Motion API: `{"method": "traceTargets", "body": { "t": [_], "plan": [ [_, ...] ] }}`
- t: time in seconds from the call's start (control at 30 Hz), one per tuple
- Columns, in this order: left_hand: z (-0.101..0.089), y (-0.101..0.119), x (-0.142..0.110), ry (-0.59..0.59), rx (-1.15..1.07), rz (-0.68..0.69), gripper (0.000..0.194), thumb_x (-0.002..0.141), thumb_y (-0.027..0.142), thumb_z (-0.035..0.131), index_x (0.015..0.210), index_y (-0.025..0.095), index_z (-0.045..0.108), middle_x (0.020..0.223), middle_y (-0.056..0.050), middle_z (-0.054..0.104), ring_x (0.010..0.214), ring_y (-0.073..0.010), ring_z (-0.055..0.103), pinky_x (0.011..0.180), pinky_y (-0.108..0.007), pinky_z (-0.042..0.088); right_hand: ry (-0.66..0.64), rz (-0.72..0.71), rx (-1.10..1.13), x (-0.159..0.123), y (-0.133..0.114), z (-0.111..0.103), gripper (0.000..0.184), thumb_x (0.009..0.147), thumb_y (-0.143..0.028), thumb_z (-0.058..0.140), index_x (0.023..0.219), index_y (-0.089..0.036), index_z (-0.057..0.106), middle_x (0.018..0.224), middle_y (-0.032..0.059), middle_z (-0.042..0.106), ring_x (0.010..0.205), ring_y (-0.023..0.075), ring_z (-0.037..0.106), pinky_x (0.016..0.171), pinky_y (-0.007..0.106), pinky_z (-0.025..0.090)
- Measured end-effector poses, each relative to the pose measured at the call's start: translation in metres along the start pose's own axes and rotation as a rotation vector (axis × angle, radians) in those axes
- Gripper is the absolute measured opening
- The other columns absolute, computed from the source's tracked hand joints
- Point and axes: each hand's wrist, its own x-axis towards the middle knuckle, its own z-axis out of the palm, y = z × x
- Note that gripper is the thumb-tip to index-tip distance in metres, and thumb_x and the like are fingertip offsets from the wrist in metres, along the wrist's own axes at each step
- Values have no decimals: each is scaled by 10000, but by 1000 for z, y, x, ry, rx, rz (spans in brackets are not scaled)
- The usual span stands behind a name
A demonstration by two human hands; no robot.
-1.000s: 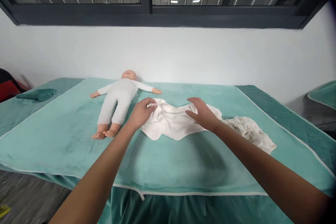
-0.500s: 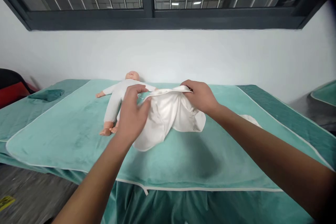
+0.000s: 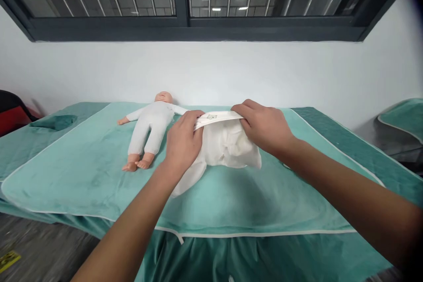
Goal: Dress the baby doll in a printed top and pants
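A white baby garment point(image 3: 220, 143) hangs above the bed from a stretched band along its upper edge, which carries a small printed label. My left hand point(image 3: 185, 139) is closed on the band's left end. At the right end, my right hand point(image 3: 264, 125) grips the same band, thumb underneath. Loose folds of the cloth droop below and towards the lower left. To the left of my left hand a baby doll point(image 3: 153, 116) in a white bodysuit lies on its back, head towards the wall, feet towards me.
A light green cover point(image 3: 82, 163) with white piping spreads over the bed. The wall point(image 3: 211, 70) and a dark-framed barred window rise behind it. A black and red object point(image 3: 13, 116) stands at the far left, and another green bed corner point(image 3: 403, 116) shows at the right.
My left hand has closed on the band's left end, where its fingers were looser before. The band is now pulled straight, its label showing, and the cloth has turned.
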Motion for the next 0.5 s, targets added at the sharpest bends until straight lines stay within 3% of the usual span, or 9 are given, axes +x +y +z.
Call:
{"method": "traceTargets", "body": {
  "t": [0.13,0.27,0.5],
  "plan": [
    [-16,10,5,-48,28,18,292,935,190,420,1119,245,639,1122,-22,697,1055,-214,624,918,-347,475,64,48,-15,-4,17,0,366,850,-76,402,1036,-234,674,1019,46,683,880,206,587,596,288,302],
    [-28,9,5,-54,68,0,366,911,152,391,1168,257,629,1149,-24,683,1075,-220,618,930,-363,475,100,134,154,-11,38,3,392,793,-65,404,1000,-251,679,970,24,714,859,211,618,648,294,380],
    [-31,-8,6,99,142,15,459,820,57,367,1161,233,620,1134,-38,667,1076,-215,609,893,-347,480,245,241,185,-26,64,0,384,732,-72,406,915,-235,701,936,29,727,891,233,643,719,314,421]
  ]
}}
